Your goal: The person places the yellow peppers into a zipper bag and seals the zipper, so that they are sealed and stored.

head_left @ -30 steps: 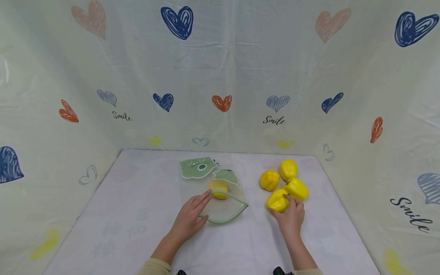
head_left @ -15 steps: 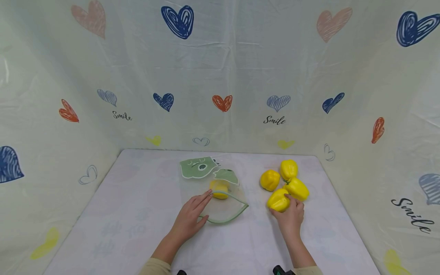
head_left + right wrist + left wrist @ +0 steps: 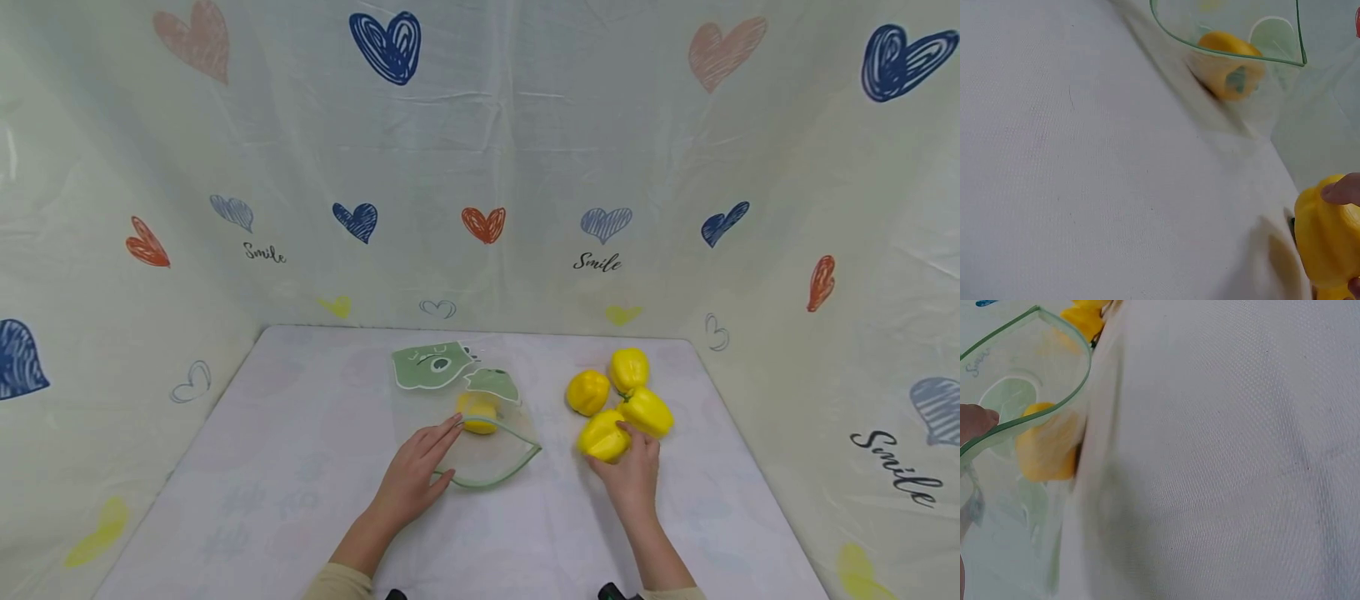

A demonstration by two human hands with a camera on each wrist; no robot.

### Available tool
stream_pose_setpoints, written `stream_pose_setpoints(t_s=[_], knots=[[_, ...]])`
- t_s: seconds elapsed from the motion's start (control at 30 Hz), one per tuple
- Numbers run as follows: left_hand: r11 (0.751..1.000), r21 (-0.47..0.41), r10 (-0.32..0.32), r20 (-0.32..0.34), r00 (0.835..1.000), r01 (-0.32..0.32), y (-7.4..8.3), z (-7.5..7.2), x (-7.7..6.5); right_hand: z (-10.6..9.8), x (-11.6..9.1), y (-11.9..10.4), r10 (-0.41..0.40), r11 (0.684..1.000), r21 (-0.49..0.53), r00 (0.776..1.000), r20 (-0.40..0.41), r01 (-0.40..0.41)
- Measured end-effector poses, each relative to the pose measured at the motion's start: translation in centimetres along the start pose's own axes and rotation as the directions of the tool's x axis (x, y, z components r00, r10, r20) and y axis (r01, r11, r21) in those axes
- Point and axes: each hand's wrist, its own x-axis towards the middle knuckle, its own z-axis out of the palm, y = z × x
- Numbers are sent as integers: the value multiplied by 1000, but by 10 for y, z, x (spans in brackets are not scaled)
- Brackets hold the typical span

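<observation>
The bag (image 3: 491, 457) may close if the left hand (image 3: 411, 468) slips.
Its outstretched fingers prop the mouth; right of the bag, the right hand (image 3: 633, 477) grips a yellow pepper (image 3: 602, 436), and careless lifting might roll three others (image 3: 647, 412) there.

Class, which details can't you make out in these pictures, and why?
Head view: part of the bag, hidden by the left hand.
Right wrist view: the held pepper, cut off by the right edge.
Left wrist view: surface detail on the bagged pepper, blurred by the cloudy bag.
</observation>
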Motion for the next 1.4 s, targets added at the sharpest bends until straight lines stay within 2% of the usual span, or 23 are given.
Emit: stream_pose_setpoints(t_s=[0.17, 0.4, 0.97, 1.17, 1.4], knots=[[1000, 6, -9, 9, 1000, 9, 1, -1, 0, -5, -5, -4, -11, 1000, 25, 995, 98, 9], [1000, 12, -9, 11, 1000, 9, 2, -2, 1, -12, -12, -12, -53, 999, 13, 970, 235, 51], [1000, -10, -3, 29, 1000, 3, 0, -2, 0, -23, -24, -25, -139, 988, 4, 895, 424, 151], [1000, -18, 6, 35, 999, -6, -2, -3, -1, -28, -28, -26, -178, 983, 49, 848, 500, 177], [999, -30, 15, 39, 999, -14, -2, -4, -1, -33, -32, -27, -264, 963, 119, 756, 599, 242]])
